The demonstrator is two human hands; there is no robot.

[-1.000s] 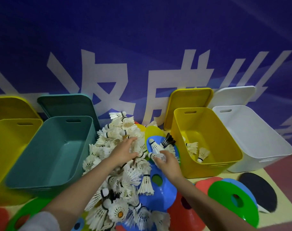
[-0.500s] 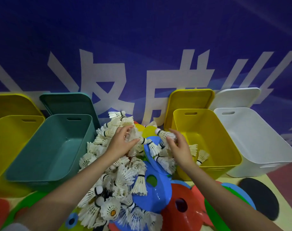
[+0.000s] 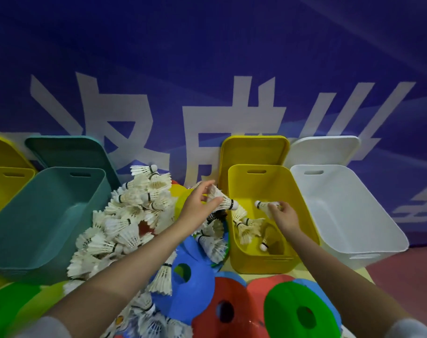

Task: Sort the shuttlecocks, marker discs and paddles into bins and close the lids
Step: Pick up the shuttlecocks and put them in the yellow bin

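Note:
A big heap of white shuttlecocks (image 3: 132, 215) lies between the teal bin (image 3: 49, 211) and the open yellow bin (image 3: 256, 262). My left hand (image 3: 197, 208) pinches a shuttlecock (image 3: 223, 202) at the yellow bin's left rim. My right hand (image 3: 284, 215) holds another shuttlecock (image 3: 264, 206) over the inside of that bin, where several shuttlecocks lie. Marker discs in blue (image 3: 183, 296), red (image 3: 222, 311) and green (image 3: 300, 313) overlap on the floor in front.
An open white bin (image 3: 353, 215) stands right of the yellow one. Another yellow bin (image 3: 3, 181) is at far left. Yellow (image 3: 253, 150), white (image 3: 327, 150) and teal (image 3: 68, 150) lids lean on the blue banner wall behind.
Both hands lifted shuttlecocks off the heap and moved right. The right hand is now over the yellow bin, the left at its rim. The camera view shifted right too.

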